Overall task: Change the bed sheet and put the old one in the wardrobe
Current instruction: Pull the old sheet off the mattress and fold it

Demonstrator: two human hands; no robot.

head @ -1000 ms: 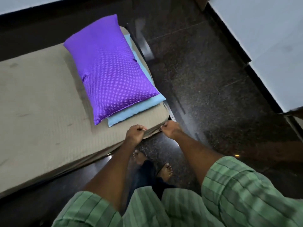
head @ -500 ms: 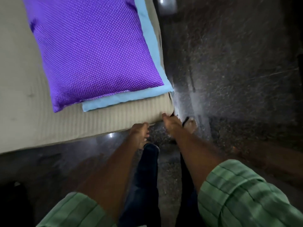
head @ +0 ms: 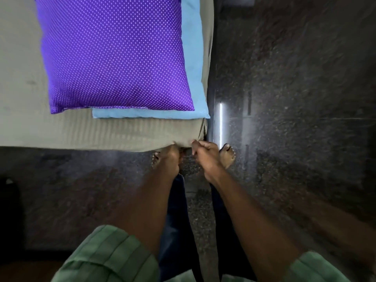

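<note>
A beige bed sheet covers the low mattress that fills the upper left. Both hands are at its near right corner. My left hand grips the sheet's hanging edge, its fingers tucked under the fabric. Just to the right, my right hand pinches the sheet's corner in curled fingers. A purple dotted pillow lies on a light blue pillow near that corner. No wardrobe is in view.
Dark speckled stone floor lies to the right of the bed and below it. My bare feet stand right at the bed corner. A dark object sits at the left edge on the floor.
My head has dropped lower and closer over the bed corner. Both hands stay at the sheet's corner, and the right hand has come in beside the left.
</note>
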